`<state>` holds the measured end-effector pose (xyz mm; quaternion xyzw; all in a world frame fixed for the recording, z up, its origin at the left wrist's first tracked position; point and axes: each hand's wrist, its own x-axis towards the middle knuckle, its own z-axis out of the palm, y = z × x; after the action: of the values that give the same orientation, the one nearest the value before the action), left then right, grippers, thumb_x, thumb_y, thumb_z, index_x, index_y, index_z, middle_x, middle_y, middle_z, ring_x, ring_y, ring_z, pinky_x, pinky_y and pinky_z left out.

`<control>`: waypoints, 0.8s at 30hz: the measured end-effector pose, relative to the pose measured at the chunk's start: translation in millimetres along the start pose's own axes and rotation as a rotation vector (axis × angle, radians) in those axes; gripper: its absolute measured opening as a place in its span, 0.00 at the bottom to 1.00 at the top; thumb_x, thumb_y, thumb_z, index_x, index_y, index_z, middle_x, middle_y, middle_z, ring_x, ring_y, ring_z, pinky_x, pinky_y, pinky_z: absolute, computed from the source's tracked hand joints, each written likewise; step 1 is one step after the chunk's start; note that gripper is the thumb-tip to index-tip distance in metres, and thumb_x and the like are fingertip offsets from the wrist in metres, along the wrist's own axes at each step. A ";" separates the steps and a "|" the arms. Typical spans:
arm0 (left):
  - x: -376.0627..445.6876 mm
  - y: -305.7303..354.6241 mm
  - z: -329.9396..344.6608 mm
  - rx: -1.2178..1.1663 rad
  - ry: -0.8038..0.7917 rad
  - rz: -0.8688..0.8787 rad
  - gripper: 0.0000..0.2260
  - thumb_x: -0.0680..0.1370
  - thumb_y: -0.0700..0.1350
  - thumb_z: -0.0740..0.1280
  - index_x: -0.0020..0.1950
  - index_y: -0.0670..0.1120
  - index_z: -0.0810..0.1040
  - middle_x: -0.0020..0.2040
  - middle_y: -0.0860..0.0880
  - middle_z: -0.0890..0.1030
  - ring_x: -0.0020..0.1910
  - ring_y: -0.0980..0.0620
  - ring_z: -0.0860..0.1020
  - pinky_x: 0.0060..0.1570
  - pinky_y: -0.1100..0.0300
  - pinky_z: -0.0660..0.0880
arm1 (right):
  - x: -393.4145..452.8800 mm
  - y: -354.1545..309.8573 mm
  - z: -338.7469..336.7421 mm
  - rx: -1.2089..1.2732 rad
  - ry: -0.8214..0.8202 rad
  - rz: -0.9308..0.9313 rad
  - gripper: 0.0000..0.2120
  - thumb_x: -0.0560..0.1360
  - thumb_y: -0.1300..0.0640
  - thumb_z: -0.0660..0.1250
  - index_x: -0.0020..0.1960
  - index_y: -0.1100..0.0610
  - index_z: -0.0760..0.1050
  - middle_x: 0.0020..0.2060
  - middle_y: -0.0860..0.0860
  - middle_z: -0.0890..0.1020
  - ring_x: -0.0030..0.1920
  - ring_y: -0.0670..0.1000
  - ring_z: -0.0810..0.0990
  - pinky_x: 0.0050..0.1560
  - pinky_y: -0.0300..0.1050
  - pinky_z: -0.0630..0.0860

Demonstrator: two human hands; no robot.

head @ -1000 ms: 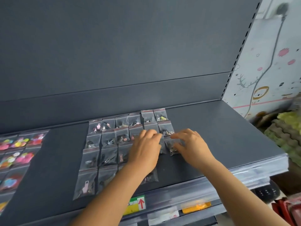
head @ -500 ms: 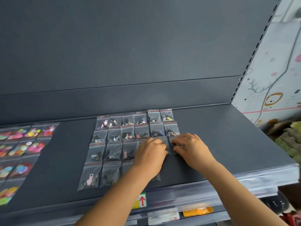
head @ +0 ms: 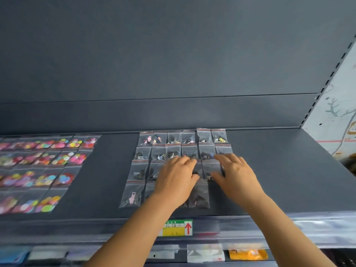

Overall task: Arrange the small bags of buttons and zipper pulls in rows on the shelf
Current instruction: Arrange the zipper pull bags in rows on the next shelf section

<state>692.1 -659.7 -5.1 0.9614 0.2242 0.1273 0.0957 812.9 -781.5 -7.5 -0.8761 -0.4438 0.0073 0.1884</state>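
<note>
Both hands seen drawn slightly apart since half a second ago | left hand (head: 176,177) laid palm-down, fingers loosely bent over zipper-pull bags (head: 174,151) | right hand (head: 234,174) spread flat, nothing gripped | bags ranged in rows on shelf (head: 279,170)

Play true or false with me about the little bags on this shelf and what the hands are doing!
1. Both hands lie on the zipper pull bags. True.
2. The colourful button bags lie right of the zipper pull bags. False: they lie to the left.
3. The left hand is lifting a bag high off the shelf. False: it rests low on the bags.
4. A label with a red arrow sits on the shelf's front edge. True.
5. The right hand rests at the right side of the grid. True.
</note>
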 end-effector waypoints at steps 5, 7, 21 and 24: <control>-40.4 -45.5 -26.6 0.016 0.057 -0.091 0.25 0.79 0.55 0.60 0.75 0.52 0.59 0.73 0.53 0.65 0.71 0.52 0.62 0.70 0.57 0.58 | -6.8 -55.6 13.6 -0.034 -0.016 -0.108 0.29 0.77 0.43 0.60 0.74 0.50 0.58 0.71 0.48 0.65 0.70 0.53 0.63 0.69 0.47 0.60; -62.2 -67.7 -39.1 0.028 0.080 -0.122 0.26 0.79 0.55 0.60 0.75 0.52 0.58 0.73 0.54 0.65 0.71 0.53 0.62 0.71 0.58 0.56 | -9.9 -84.6 21.2 -0.027 -0.027 -0.152 0.29 0.77 0.42 0.59 0.75 0.49 0.56 0.72 0.47 0.64 0.71 0.53 0.61 0.70 0.48 0.58; -251.3 -257.4 -121.2 0.109 0.122 -0.419 0.26 0.80 0.56 0.57 0.76 0.53 0.54 0.75 0.54 0.61 0.73 0.52 0.58 0.71 0.58 0.54 | -53.9 -335.7 103.8 0.066 -0.120 -0.413 0.28 0.77 0.41 0.59 0.74 0.48 0.58 0.71 0.45 0.64 0.72 0.50 0.59 0.70 0.45 0.56; -291.2 -293.5 -136.8 0.138 0.133 -0.469 0.27 0.80 0.56 0.57 0.77 0.52 0.54 0.74 0.53 0.62 0.72 0.52 0.59 0.70 0.58 0.55 | -65.4 -388.1 123.9 0.069 -0.151 -0.461 0.28 0.77 0.41 0.58 0.74 0.48 0.58 0.71 0.46 0.64 0.71 0.50 0.60 0.70 0.46 0.55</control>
<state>280.9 -516.3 -4.8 0.8768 0.4553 0.1487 0.0418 450.2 -584.7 -2.1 -0.7415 -0.6444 0.0449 0.1813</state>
